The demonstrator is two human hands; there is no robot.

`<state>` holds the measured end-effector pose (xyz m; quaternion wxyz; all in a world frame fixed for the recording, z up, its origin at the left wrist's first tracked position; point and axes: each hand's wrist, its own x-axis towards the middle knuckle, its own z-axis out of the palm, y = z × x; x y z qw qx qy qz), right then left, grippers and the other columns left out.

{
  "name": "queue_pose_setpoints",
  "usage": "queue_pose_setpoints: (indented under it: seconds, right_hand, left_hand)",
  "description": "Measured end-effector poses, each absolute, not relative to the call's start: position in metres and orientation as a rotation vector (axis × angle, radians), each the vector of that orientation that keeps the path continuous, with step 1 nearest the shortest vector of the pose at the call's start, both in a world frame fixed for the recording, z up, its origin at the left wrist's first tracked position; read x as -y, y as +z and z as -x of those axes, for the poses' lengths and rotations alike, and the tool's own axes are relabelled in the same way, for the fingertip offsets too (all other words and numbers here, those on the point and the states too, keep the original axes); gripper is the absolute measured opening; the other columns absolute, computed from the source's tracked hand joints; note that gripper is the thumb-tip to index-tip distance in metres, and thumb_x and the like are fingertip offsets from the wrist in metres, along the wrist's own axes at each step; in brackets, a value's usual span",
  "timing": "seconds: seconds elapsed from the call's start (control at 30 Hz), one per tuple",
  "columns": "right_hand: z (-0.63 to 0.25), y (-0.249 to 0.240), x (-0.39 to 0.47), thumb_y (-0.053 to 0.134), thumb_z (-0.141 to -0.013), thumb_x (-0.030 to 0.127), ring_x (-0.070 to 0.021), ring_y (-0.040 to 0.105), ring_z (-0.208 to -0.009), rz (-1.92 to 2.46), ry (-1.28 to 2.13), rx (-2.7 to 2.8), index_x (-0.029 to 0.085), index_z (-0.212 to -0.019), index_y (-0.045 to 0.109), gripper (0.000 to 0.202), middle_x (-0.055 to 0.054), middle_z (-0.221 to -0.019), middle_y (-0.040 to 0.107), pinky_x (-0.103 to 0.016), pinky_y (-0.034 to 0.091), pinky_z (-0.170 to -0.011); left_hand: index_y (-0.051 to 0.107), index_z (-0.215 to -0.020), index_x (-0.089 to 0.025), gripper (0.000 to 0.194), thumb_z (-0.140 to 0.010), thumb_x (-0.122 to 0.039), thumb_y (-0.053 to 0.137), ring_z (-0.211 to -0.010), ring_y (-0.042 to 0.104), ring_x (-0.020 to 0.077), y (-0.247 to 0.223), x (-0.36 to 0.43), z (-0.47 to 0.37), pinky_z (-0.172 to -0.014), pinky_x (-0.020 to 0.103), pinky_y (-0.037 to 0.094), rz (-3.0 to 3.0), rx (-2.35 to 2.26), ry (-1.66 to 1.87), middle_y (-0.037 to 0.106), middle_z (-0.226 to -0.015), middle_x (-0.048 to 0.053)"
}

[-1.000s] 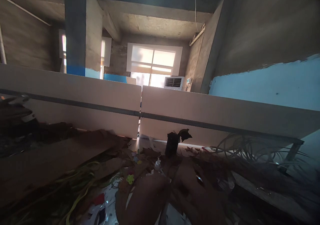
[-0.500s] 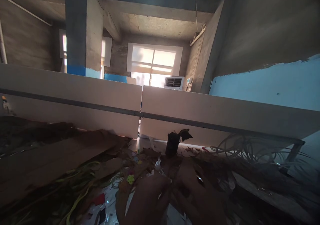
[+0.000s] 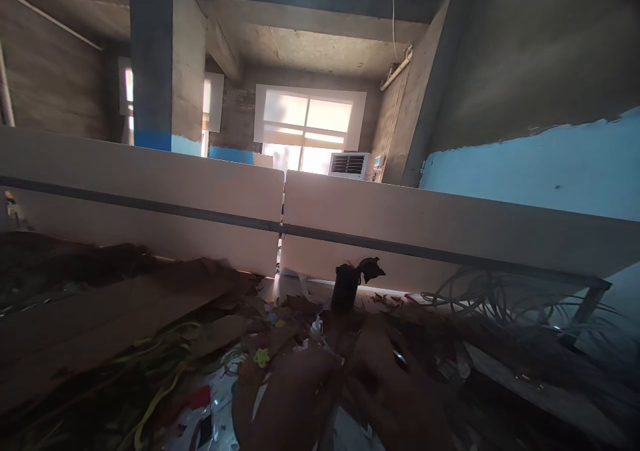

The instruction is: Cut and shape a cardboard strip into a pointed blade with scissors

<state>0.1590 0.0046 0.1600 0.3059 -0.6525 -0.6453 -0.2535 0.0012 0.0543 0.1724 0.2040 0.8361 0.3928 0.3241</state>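
My left hand (image 3: 295, 394) and my right hand (image 3: 387, 381) are together at the bottom middle, in deep shadow. Their fingers are closed and almost meet; whatever small thing they pinch is too dark to make out. A bright metallic glint shows at the right hand, its source unclear. Just beyond the left hand stands a small white bottle (image 3: 317, 329) with a pointed tip. Left of that hand lies a yellow flower-shaped piece (image 3: 261, 357). Behind the hands rises a dark cylindrical container (image 3: 345, 287) with a ragged dark piece at its top.
Yellow-green strips (image 3: 160, 397) and brown sheets (image 3: 200, 291) lie heaped at left. A red piece (image 3: 200, 397) rests near shiny clear plastic (image 3: 223, 397). Coiled tubing or wire (image 3: 480, 297) lies at right. A pale partition (image 3: 400, 217) with a grey rail spans the back.
My left hand has shifted and turned slightly at the fingers, close to the right hand. Everything else looks nearly the same.
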Motion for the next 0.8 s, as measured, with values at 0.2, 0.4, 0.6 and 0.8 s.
queue_pose_setpoints:
  seconds: [0.2, 0.4, 0.6, 0.8]
  right_hand:
    - [-0.1588, 0.159, -0.0043, 0.065, -0.073, 0.028, -0.0352, 0.06, -0.106, 1.714, -0.669, 1.707, 0.029, -0.073, 0.071, 0.007, -0.01, -0.119, 0.064, -0.038, 0.05, -0.074]
    - [-0.1613, 0.1608, -0.0048, 0.062, -0.074, 0.025, -0.033, 0.062, -0.102, 1.736, -0.651, 1.802, 0.029, -0.073, 0.071, 0.009, -0.006, -0.091, 0.071, -0.04, 0.051, -0.079]
    - [-0.1604, 0.1574, -0.0052, 0.066, -0.073, 0.029, -0.0366, 0.062, -0.106, 1.803, -0.676, 1.729, 0.028, -0.08, 0.073, 0.01, -0.01, -0.1, 0.07, -0.043, 0.053, -0.078]
    - [-0.1609, 0.1568, -0.0052, 0.061, -0.075, 0.029, -0.0331, 0.062, -0.107, 1.667, -0.593, 1.703, 0.028, -0.082, 0.073, 0.014, -0.009, -0.122, 0.064, -0.037, 0.054, -0.075]
  left_hand:
    - [0.077, -0.079, -0.022, 0.018, -0.082, -0.011, 0.063, -0.077, 0.068, 0.016, 0.1707, -0.0554, -0.0023, -0.068, 0.019, 0.044, -2.351, -1.062, 0.938, 0.076, -0.08, -0.001]
    - [0.078, -0.087, -0.025, 0.022, -0.083, -0.011, 0.061, -0.079, 0.069, 0.0155, 0.174, -0.0552, 0.0004, -0.069, 0.02, 0.042, -2.276, -1.003, 0.921, 0.078, -0.084, -0.003]
    - [0.079, -0.081, -0.027, 0.023, -0.082, -0.012, 0.061, -0.076, 0.068, 0.0156, 0.1753, -0.0549, 0.0002, -0.067, 0.02, 0.042, -2.274, -1.024, 0.886, 0.078, -0.08, -0.004]
    - [0.078, -0.084, -0.028, 0.022, -0.084, -0.014, 0.061, -0.081, 0.07, 0.017, 0.1705, -0.056, -0.0004, -0.075, 0.022, 0.046, -2.337, -1.075, 0.873, 0.079, -0.086, -0.003]
